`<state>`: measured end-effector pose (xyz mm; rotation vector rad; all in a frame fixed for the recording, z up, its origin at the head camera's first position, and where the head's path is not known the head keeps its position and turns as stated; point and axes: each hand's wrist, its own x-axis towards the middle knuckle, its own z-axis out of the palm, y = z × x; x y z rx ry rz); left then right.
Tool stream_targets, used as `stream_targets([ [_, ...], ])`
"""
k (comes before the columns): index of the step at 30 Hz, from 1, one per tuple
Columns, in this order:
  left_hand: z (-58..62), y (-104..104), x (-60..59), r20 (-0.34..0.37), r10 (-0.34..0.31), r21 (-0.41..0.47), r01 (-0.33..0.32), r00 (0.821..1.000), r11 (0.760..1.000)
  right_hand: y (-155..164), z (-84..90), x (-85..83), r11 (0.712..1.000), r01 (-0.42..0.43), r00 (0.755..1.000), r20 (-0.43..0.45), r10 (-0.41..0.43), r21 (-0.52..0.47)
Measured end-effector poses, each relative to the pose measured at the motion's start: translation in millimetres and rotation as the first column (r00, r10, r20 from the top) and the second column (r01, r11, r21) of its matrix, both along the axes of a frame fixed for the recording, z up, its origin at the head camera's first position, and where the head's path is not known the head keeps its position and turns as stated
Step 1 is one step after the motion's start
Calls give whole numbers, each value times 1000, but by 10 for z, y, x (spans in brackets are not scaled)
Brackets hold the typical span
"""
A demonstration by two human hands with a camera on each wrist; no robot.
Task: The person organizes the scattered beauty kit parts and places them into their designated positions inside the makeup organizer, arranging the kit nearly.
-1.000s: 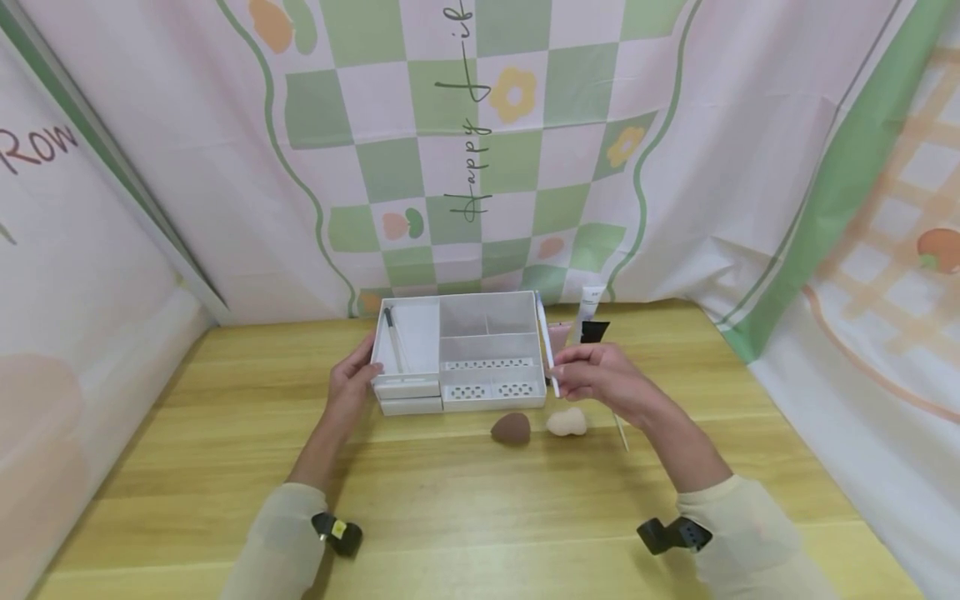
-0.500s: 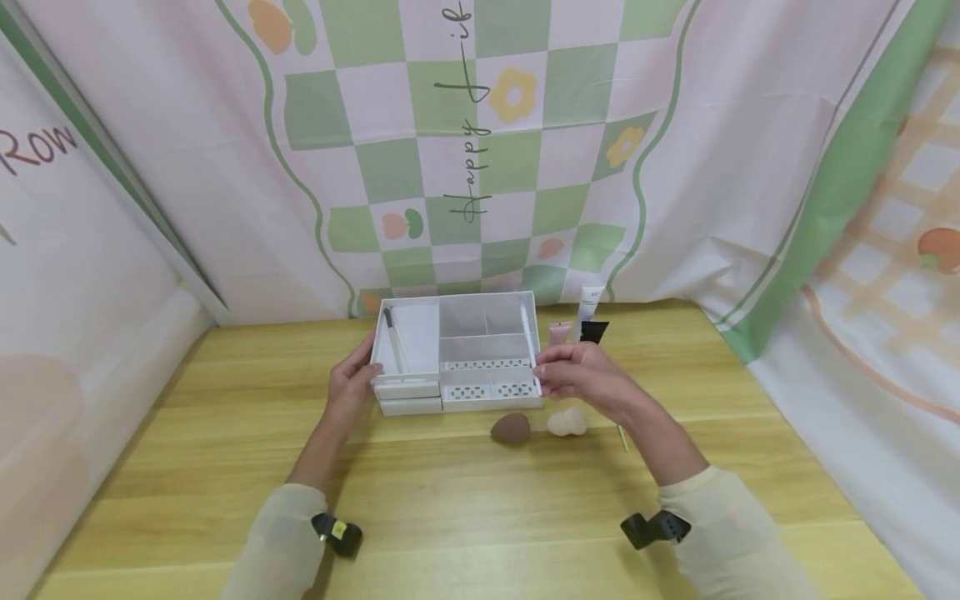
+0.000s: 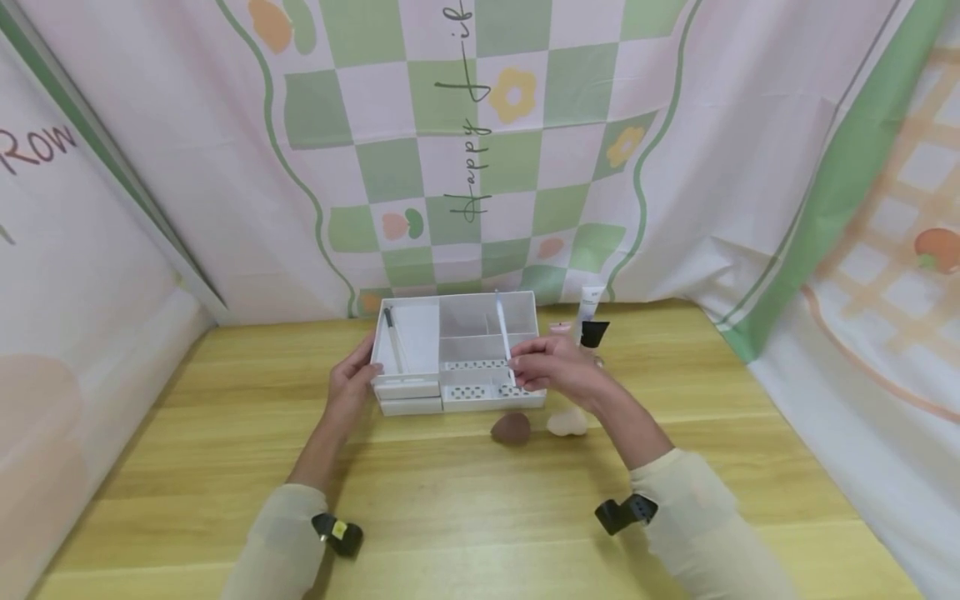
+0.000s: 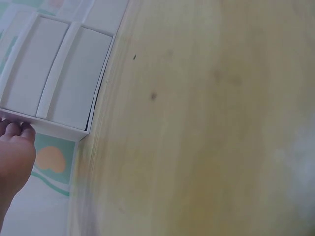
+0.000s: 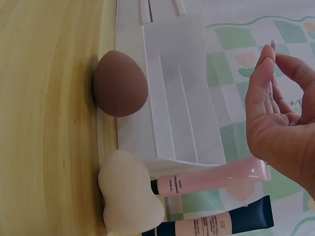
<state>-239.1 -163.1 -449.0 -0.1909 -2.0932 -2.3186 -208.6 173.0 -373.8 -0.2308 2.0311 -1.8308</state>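
A white makeup organizer with compartments and two small drawers at its front left sits at the back of the table. My left hand grips its left side, thumb at the front corner and fingertips along the outer wall. Between thumb and fingertips, my right hand pinches a slim white stick with a bluish far end. It slants over the right-hand compartments. In the right wrist view just a short piece of the stick shows. A thin brush-like stick with a dark end lies in the left section.
In front of the organizer lie a brown makeup sponge and a beige one. Right of it stand a pink tube, a black-ended tube and a taller white tube. A patterned curtain hangs behind the table.
My right hand has moved left, carrying the white stick from beside the organizer's right wall to over its compartments. The left hand and the organizer have not moved.
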Motion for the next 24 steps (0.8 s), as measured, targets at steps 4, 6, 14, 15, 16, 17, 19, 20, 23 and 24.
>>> stream_targets([
  [4, -3, 5, -2, -4, -3, 11, 3, 1000, 1000, -83, -26, -24, 1000, -4, 1000, -1, 4, -7],
  [6, -6, 8, -7, 2, 2, 10, -2, 1000, 1000, -127, -29, -29, 1000, -16, 1000, -5, 16, -6],
  [14, -13, 10, -15, -8, 11, 1, -11, 1000, 1000, -307, -58, -67, 1000, -22, 1000, 11, 22, -3],
  [15, -13, 8, -13, -13, 9, -1, -9, 1000, 1000, -325, -63, -75, 1000, -23, 1000, 14, 23, -2],
  [16, -17, 8, -13, -16, 11, -4, -11, 1000, 1000, -344, -65, -83, 1000, -24, 1000, 18, 24, 2],
  [17, -19, 8, -12, -16, 12, -7, -12, 1000, 1000, -363, -71, -92, 1000, -25, 999, 22, 25, 5],
  [19, -19, 8, -13, -12, 12, -8, -12, 1000, 1000, -400, -77, -112, 1000, -24, 999, 30, 24, 12],
  [20, -20, 9, -12, -7, 15, -10, -15, 1000, 1000, -419, -79, -121, 1000, -25, 999, 31, 25, 16],
  [23, -16, 12, -13, -3, 17, 1, -17, 1000, 1000, -481, -77, -144, 999, -29, 999, 36, 29, 20],
  [24, -14, 12, -12, -4, 17, 6, -17, 1000, 1000, -503, -71, -150, 999, -31, 999, 35, 31, 23],
])
